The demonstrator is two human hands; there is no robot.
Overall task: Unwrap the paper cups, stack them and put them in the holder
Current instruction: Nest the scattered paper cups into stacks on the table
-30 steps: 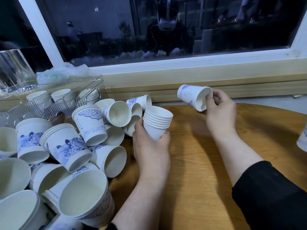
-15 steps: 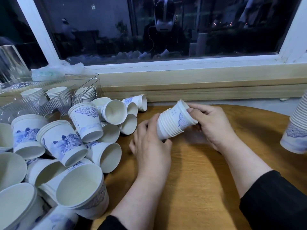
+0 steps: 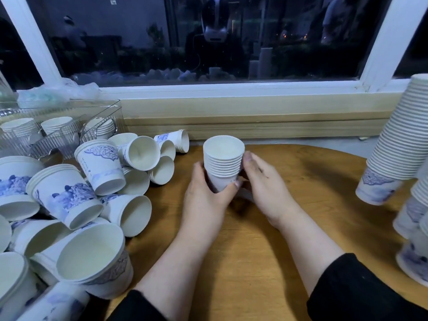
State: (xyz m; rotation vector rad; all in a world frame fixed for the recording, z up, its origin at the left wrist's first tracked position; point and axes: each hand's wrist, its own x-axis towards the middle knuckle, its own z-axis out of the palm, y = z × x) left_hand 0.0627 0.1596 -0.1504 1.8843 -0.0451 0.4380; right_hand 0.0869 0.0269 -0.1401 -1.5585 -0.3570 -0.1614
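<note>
1. A small stack of paper cups stands upright, mouth up, near the middle of a round wooden table.
2. The left hand wraps its curled fingers and thumb around the stack's lower body; the right hand rests against the stack's right side with fingers fairly straight.
3. Left of the stack lies a heap of loose cups; beyond the heap sits a clear holder with cups inside.
4. Right of the stack, a tall stack leans.
5. The cups look light, thin and easily crushed; gripping gently around the lower body, not the rims, seems safest.
</note>
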